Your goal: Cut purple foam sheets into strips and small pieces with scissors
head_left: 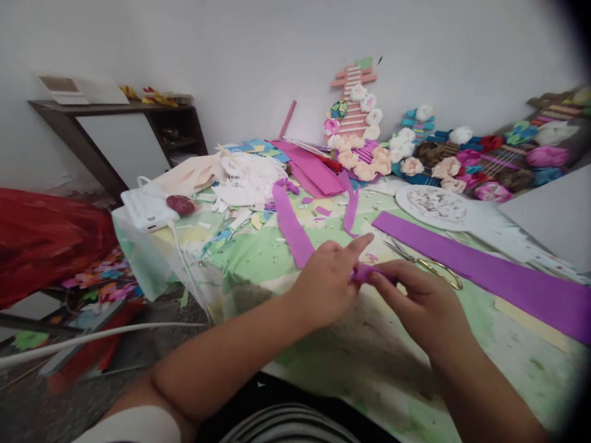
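Observation:
Between my two hands, low over the front of the table, is a small piece of purple crepe paper (367, 272). My left hand (329, 280) pinches its left end, with the index finger stretched out. The thumb and fingers of my right hand (415, 298) close on its right end. Just behind my left hand lies a purple paper strip (292, 224); whether it joins the held piece is hidden. Scissors with gold handles (429, 264) rest beyond my right hand, beside a long folded band of purple crepe paper (480, 264).
White shredded paper (249, 178) and magenta sheets (314, 169) are heaped at the back. Paper-flower crafts (360, 123) lean on the wall. A white power bank (148, 209) with a cable sits at the table's left edge. A white round paddle-shaped board (480, 224) lies back right.

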Available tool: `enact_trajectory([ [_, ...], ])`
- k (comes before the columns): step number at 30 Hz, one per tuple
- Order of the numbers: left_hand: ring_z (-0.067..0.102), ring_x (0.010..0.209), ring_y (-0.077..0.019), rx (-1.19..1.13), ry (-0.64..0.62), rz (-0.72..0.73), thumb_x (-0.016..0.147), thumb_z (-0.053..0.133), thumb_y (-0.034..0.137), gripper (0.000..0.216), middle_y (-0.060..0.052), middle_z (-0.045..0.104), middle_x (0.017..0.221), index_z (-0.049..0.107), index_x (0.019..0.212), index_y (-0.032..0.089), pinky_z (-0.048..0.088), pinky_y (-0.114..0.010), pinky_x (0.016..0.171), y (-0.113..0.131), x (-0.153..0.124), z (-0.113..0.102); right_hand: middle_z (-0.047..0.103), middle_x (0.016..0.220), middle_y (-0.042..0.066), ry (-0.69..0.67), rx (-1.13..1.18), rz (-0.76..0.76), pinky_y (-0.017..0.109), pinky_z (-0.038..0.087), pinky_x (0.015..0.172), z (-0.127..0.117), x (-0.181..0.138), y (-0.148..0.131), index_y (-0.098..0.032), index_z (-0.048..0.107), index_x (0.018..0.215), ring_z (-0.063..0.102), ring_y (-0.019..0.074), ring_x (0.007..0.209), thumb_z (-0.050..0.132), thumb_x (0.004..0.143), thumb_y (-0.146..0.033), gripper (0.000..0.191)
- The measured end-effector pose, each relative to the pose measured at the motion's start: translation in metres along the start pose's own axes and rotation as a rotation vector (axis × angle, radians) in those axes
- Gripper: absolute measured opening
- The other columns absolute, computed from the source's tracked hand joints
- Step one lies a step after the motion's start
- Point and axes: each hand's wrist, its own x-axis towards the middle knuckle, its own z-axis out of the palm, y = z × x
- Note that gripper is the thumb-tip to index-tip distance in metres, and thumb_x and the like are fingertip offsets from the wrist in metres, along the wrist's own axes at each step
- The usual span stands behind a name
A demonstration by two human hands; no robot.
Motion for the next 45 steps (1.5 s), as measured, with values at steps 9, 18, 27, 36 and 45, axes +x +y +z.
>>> enact_trajectory([
  [9,0.043,0.099,-0.0175,0.023,0.045,0.057,0.073,0.039,0.006,0.061,-0.001,0.060,0.104,0.022,0.130,0.020,0.033,-0.037,0.089,-0.023,0.012,0.009,0.062,0.069,0.002,-0.140,-0.042,-0.210,0.029,0.043,0.068,0.011,-0.010,0.019,-0.020,0.061,0.077,0.054,0.0142,0.070,0.047,0.080,-0.022,0.014],
  [18,0.047,0.105,-0.0202,-0.042,-0.135,-0.039,0.074,0.047,0.024,0.042,-0.010,0.057,0.108,0.038,0.114,0.014,0.039,-0.037,0.089,-0.003,-0.032,-0.006,0.062,0.067,-0.001,-0.392,0.087,0.264,0.024,0.039,0.056,0.019,-0.019,0.016,-0.021,0.060,0.075,0.053,0.0122,0.058,0.042,0.080,-0.032,0.022],
  [27,0.049,0.101,-0.0221,0.050,-0.073,-0.050,0.071,0.055,0.029,0.048,-0.006,0.063,0.093,0.038,0.114,0.013,0.038,-0.041,0.088,-0.010,-0.039,0.016,0.060,0.059,-0.002,-0.328,-0.135,0.288,0.023,0.034,0.050,0.026,-0.016,0.010,-0.021,0.061,0.074,0.051,0.0122,0.052,0.044,0.077,-0.035,0.022],
  [36,0.047,0.098,-0.0211,0.155,-0.147,0.079,0.077,0.045,0.031,0.033,-0.004,0.059,0.102,0.051,0.107,0.019,0.036,-0.040,0.088,-0.002,-0.049,0.014,0.061,0.060,0.000,-0.272,-0.220,0.229,0.023,0.034,0.049,0.031,-0.018,0.016,-0.021,0.060,0.077,0.052,0.0126,0.052,0.047,0.074,-0.030,0.016],
  [45,0.045,0.094,-0.0243,0.208,-0.199,0.045,0.075,0.045,0.038,0.054,-0.009,0.059,0.098,0.037,0.122,0.013,0.036,-0.043,0.081,-0.002,-0.053,0.009,0.064,0.081,0.002,-0.312,0.117,0.318,0.025,0.043,0.061,0.022,-0.022,0.021,-0.021,0.058,0.087,0.057,0.0138,0.068,0.050,0.074,-0.032,0.019],
])
